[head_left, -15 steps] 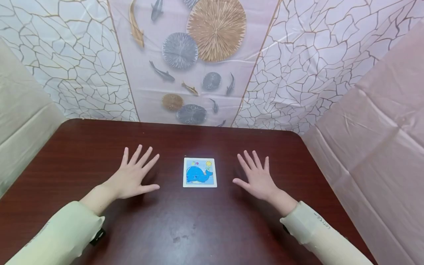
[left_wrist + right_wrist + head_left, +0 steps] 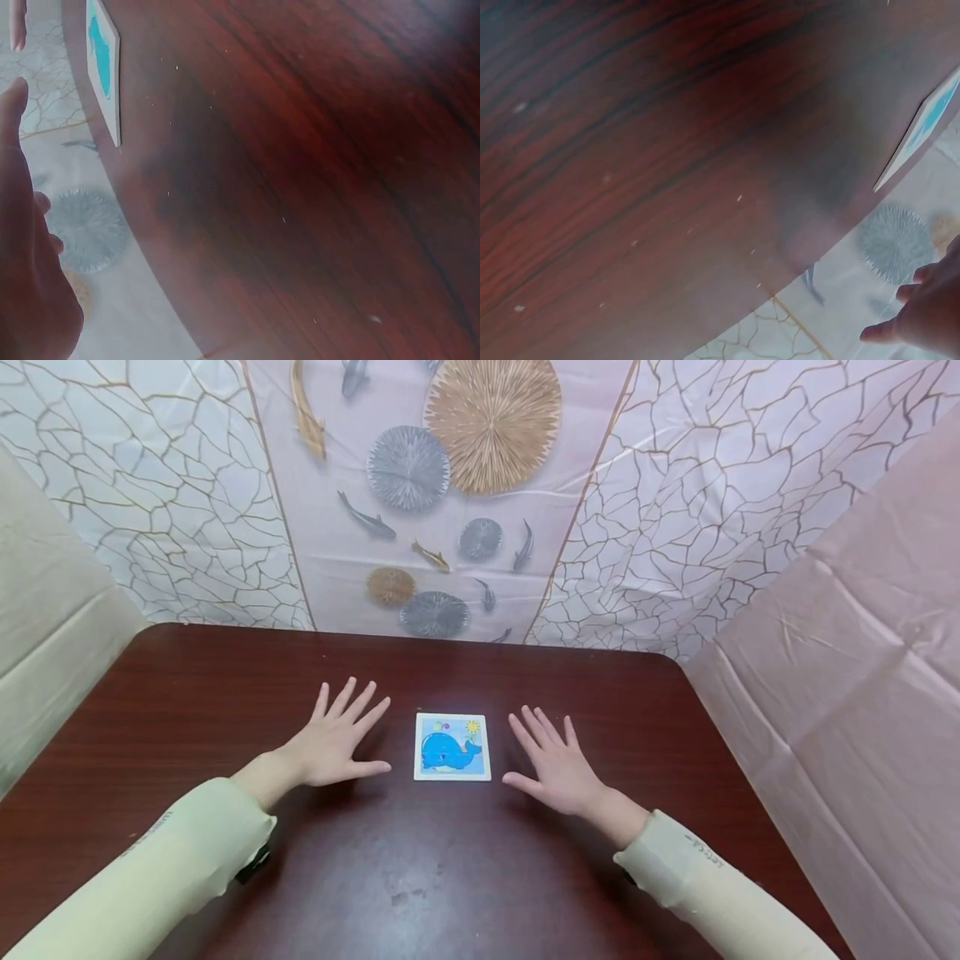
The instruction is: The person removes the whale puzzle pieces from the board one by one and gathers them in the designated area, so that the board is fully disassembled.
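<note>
Worktop (image 2: 442, 877), dark red-brown, wood-grained, glossy, under and around both grips. Nearest, behind the grips: left sleeve (image 2: 172, 852), pale green; right sleeve (image 2: 701, 877), also pale; small lettering on each, illegible. Dark fitting (image 2: 253, 864) under the left cuff, nature unclear. Left grip (image 2: 330, 747): bare hand, fingers and thumb spread, holding nothing, thumb toward the panel. Right grip (image 2: 562, 772): likewise spread, holding nothing, thumb just beside the panel's right edge but apart from it. Both seem raised off the worktop; exact clearance cannot be told. Picture panel (image 2: 453, 745): one, square, thin, white-bordered, blue whale design; flat on the worktop between the grips, nearer the right, touched by neither. Handling note, by judgement: so thin an edge offers little purchase; both grips would do best low and level, at matched pace, fingertips to opposite borders rather than across the print. Even pressure should keep it from skidding or turning; a lone push by the right grip could shove it toward the left. Farthest, beyond both grips: backdrop (image 2: 322, 585), printed with fish and ribbed discs; outward of the right grip, plain side cloth (image 2: 847, 693), creased.
</note>
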### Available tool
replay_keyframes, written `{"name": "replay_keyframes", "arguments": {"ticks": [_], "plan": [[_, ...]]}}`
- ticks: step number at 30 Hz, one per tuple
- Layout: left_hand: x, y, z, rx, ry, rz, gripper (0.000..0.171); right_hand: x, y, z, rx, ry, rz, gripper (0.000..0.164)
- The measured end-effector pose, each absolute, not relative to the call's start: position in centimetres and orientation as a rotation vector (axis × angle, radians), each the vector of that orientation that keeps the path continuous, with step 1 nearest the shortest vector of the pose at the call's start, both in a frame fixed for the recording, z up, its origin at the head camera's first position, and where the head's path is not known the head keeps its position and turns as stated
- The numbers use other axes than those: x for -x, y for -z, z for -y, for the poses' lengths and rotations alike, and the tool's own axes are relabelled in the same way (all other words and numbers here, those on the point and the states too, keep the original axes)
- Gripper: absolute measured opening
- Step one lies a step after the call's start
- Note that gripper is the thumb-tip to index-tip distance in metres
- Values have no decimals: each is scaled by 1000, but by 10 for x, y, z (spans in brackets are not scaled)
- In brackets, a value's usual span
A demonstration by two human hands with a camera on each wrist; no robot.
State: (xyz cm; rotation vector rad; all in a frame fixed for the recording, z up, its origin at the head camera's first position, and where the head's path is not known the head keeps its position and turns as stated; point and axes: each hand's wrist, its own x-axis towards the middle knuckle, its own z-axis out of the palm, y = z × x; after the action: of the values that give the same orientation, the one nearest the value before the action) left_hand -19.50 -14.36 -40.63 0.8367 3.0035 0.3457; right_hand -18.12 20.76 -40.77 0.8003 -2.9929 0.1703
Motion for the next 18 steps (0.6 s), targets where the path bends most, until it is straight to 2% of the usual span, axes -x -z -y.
{"name": "replay_keyframes", "arguments": {"ticks": [18], "plan": [[215,406,106,-800,-689,-2781,99,179,426,-187,-1170,-141,3090,78]]}}
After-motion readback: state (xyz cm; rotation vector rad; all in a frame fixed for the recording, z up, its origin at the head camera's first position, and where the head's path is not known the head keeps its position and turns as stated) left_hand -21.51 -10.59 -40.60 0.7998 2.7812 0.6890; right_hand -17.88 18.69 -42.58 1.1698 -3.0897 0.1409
